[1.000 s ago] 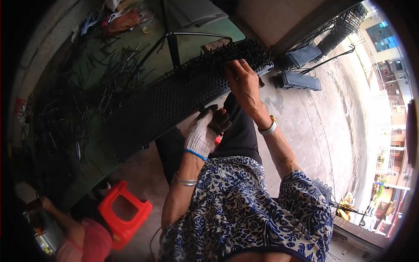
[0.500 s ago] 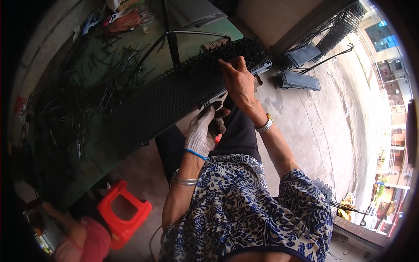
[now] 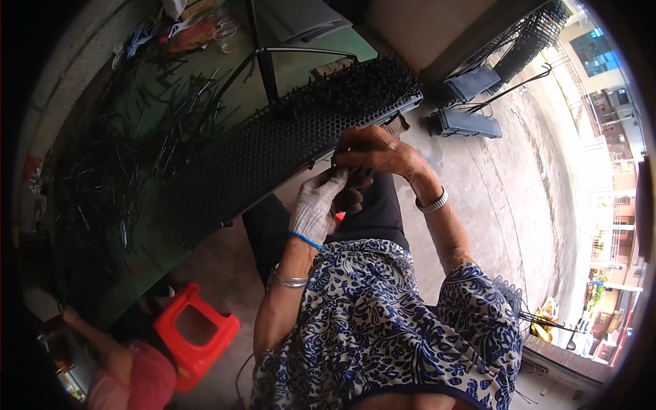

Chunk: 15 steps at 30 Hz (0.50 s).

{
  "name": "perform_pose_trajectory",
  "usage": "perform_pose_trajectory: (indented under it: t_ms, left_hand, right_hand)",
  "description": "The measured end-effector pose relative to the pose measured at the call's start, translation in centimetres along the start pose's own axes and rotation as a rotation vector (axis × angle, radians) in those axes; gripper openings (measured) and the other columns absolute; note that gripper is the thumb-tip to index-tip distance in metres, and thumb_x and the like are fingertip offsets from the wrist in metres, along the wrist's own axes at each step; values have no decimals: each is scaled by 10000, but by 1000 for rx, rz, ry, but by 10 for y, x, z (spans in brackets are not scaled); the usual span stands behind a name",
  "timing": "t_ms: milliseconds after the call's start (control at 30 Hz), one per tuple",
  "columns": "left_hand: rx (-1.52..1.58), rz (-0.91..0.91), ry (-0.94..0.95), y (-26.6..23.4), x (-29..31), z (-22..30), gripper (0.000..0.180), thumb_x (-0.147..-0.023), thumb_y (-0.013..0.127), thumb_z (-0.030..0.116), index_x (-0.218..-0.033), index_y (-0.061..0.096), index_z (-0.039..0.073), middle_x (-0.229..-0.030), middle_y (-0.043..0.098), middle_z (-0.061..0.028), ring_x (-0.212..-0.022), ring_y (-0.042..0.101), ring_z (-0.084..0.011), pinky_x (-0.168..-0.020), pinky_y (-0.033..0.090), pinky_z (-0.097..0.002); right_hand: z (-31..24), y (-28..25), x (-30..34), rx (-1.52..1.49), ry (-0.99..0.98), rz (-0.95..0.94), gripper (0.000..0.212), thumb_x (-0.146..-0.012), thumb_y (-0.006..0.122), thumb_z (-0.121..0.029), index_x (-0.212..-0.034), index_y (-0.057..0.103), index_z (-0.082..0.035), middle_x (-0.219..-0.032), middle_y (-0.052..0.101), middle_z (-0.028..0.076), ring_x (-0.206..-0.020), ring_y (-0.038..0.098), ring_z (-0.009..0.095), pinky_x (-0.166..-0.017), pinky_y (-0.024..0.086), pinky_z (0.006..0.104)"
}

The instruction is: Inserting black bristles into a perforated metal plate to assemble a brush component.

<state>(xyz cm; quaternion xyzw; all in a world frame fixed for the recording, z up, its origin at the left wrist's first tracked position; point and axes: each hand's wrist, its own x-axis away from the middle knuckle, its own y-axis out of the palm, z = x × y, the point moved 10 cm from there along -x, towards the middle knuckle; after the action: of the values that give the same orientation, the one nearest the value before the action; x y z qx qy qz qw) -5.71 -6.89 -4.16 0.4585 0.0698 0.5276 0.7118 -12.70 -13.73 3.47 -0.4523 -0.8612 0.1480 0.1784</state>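
Observation:
My left hand [image 3: 320,198], in a whitish knit glove with dark fingertips and a blue cuff, is closed in front of my lap. My bare right hand [image 3: 378,152] meets it from the right, with thumb and fingers pinched just over the gloved fingertips. Whatever the two hands hold is too small and dark to make out. Both are at the near edge of a long black panel [image 3: 273,147] covered in small holes, which slopes from far right to near left. A heap of short black pieces [image 3: 369,85] lies on its far right end.
The panel rests on a green table [image 3: 154,256], where loose thin black strips [image 3: 164,157] are strewn. A black metal stand [image 3: 268,75] rises behind. At lower left are a red stool [image 3: 198,342] and another person's arm [image 3: 96,338]. Grey racks [image 3: 468,123] stand right.
My right hand has come back from the heap of black pieces, toward me, to the gloved fingertips. My left hand has stayed nearly in place. The other person's arm has shifted slightly.

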Motion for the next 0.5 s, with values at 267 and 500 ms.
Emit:
perform_pose_trajectory:
  t_ms: [267,500]
  left_hand:
    - [3,-89,-83,13,4,-2,333,-957,561,267,-1160,579,3,-1012,683,-178,-785,703,-243,-635,603,-340]
    - [-23,-74,-184,8,-4,-14,348,-943,582,307,-1142,589,22,-1015,687,-164,-799,703,-240,-628,600,-335]
  right_hand:
    - [11,-3,3,46,21,-17,194,-861,667,-202,-924,674,-19,-834,663,43,-799,607,114,-712,487,272]
    - [10,-3,15,-100,72,-3,196,-878,619,-157,-973,617,15,-841,658,89,-802,631,114,-662,509,269]
